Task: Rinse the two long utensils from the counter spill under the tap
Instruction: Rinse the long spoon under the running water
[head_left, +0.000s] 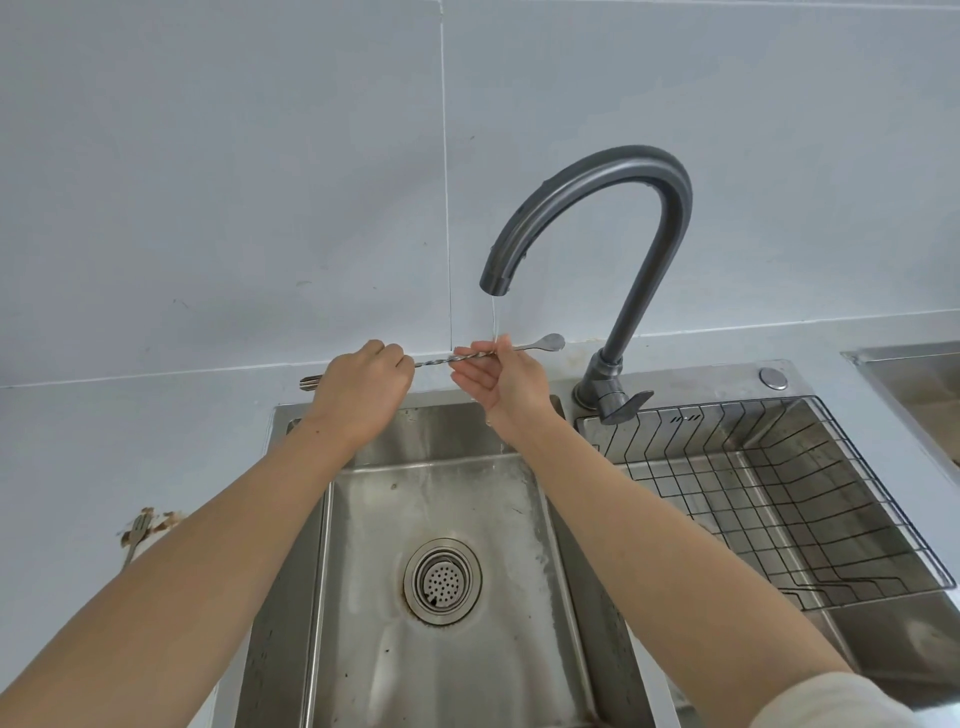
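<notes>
Under tap (613, 163), spoon (436, 360) — fingers (488, 351) pinching its shaft

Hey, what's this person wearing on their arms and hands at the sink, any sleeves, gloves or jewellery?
No gloves on the left hand or the right hand, and no watch or bracelet shows at either wrist. Both forearms are uncovered. A pale, off-white sleeve shows only on the right arm, at the bottom corner of the view.
</notes>
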